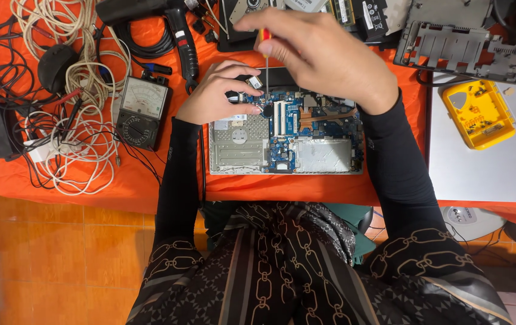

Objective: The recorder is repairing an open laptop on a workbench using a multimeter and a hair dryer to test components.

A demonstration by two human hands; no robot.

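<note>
An opened laptop base (240, 150) with a blue circuit board (288, 129) lies on the orange table cover. My right hand (324, 57) grips a screwdriver (264, 54) with a yellow and red handle; its thin shaft points straight down onto the board's upper left. My left hand (213, 93) rests on the board's left corner and pinches a small metal part (253, 82) beside the shaft.
An analog multimeter (142, 111) and tangled white and black cables (74, 90) lie at left. A yellow parts tray (478, 113) sits on a closed silver laptop (487, 162) at right. Grey laptop shell pieces (450, 39) and a black tool (186, 42) lie behind.
</note>
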